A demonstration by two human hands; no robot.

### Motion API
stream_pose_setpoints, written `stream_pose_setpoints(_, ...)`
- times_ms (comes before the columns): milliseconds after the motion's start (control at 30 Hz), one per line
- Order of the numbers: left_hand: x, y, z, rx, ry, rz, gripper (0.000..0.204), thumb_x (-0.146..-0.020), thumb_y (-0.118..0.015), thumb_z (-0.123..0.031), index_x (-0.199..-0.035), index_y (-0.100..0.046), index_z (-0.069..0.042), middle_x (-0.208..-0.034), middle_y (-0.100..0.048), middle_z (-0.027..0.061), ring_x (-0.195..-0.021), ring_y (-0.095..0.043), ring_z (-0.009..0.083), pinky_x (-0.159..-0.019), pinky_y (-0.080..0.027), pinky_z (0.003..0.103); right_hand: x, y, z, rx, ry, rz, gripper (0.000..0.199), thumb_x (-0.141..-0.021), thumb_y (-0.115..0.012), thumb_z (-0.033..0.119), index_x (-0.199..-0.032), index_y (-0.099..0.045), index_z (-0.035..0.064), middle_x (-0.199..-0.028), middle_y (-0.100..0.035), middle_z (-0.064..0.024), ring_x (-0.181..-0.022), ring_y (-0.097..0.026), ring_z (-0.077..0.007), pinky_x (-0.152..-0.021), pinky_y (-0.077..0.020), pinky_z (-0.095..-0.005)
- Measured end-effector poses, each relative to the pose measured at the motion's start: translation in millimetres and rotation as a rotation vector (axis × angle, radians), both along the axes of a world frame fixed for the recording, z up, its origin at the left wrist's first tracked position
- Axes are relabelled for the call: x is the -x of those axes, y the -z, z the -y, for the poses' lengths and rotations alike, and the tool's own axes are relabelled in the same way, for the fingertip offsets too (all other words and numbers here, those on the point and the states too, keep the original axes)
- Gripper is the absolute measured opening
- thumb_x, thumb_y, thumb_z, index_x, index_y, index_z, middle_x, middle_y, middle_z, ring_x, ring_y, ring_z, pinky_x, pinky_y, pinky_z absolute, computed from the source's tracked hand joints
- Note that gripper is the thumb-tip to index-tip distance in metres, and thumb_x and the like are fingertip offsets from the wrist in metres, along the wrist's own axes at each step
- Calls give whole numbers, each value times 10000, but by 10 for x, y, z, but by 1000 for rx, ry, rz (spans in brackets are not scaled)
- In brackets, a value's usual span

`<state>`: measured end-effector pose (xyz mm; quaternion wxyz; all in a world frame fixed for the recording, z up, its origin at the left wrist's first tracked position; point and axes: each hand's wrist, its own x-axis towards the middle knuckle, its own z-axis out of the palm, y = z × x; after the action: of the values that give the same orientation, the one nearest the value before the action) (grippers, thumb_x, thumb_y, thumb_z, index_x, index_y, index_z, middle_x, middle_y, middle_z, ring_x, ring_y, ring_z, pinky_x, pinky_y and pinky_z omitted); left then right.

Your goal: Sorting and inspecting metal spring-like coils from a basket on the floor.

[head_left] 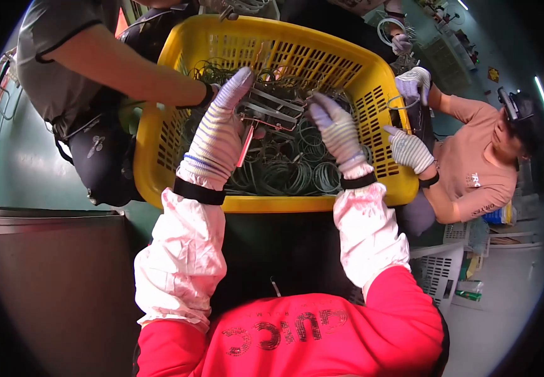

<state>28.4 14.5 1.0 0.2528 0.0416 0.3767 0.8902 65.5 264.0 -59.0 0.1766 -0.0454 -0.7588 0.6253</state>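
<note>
My left hand (215, 139), in a striped glove with purple fingertips, is closed around the side of a wire-and-strip metal frame (275, 108). A narrow red-and-white strip (245, 146) hangs from the frame beside my thumb. My right hand (338, 131), gloved the same way, is just right of the frame with its fingers stretched out and apart; I see nothing held in it. Both hands are over a yellow plastic basket (284, 204) with slotted walls. Coiled thin wire rings (313, 176) and tangled metal pieces fill the basket below them.
At the left, a co-worker's bare forearm (140, 75) reaches into the basket. On the right another person (479, 144) in striped gloves has hands at the basket's rim. A third person's gloved hand (401, 44) holds wire rings at the back. A grey bin-like surface (52, 264) stands lower left.
</note>
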Motion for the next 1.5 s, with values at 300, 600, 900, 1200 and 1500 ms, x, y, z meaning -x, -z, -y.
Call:
stream_pose_setpoints(300, -26, -117, -117, -85, -62, 4, 490, -905, -706, -364, -1299, -614, -88, -1092, -679, 13, -951, -648, 146, -756, -522, 320, 117, 1265, 315, -1128, -819, 131, 413, -868, -618, 217, -1278, -636, 174, -1198, -659, -139, -1153, -596, -368, -976, -478, -463)
stream_pose_setpoints(600, 48, 2, 8, -180, 25, 41, 470, -890, -719, -384, -1270, -633, -121, -1120, -682, 32, -952, -652, 187, -782, -561, 363, 306, 1536, 442, -1516, -1142, 181, 251, -861, -655, 307, -1082, -712, 202, -983, -724, -98, -986, -666, -339, -823, -518, -461)
stream_pose_setpoints(900, 38, -86, 54, 33, -42, -126, 857, -762, -856, -276, -1424, -399, 18, -1169, -567, 95, -1058, -616, 190, -874, -541, 321, 263, 385, -157, 193, 209, 137, 179, -1014, -579, 236, -1065, -622, 69, -820, -634, -6, -611, -532, -122, -551, -497, -303)
stream_pose_setpoints(1200, -196, -144, -195, 273, 29, -412, 892, -632, -909, -154, -1396, -466, -24, -1254, -561, 84, -1114, -577, 177, -972, -486, 313, -147, -107, 170, 885, -112, 14, 147, -996, -586, 250, -1031, -651, 123, -987, -711, -56, -927, -696, -238, -820, -582, -418)
stream_pose_setpoints(1500, -165, 14, -282, 626, -53, -976, 821, -617, -866, -152, -1341, -505, -15, -1273, -567, 107, -1160, -566, 192, -1027, -455, 328, -170, -288, 388, 839, -37, 181, 235, -974, -634, 267, -1091, -643, 64, -973, -723, -76, -847, -708, -195, -759, -585, -353)
